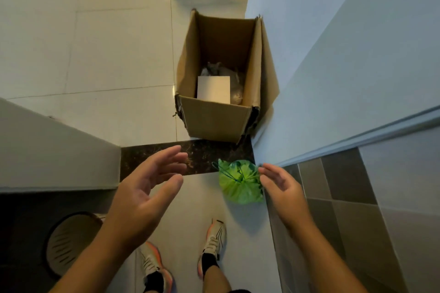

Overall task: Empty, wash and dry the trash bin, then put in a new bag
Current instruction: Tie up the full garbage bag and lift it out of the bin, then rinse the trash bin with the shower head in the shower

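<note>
A: Head view. Green trash bag, tied shut, sits low at centre, right at the dark threshold strip.
B: Hands?
A: Left hand at 9 o'clock of the bag, fingers spread wide, holding nothing. Right hand at 3 o'clock, open too, fingertips just beside the bag; contact unclear.
B: Anything else?
A: Open cardboard box at 12 o'clock, white sheet inside. Round bin at 8 o'clock, bottom left.
</note>
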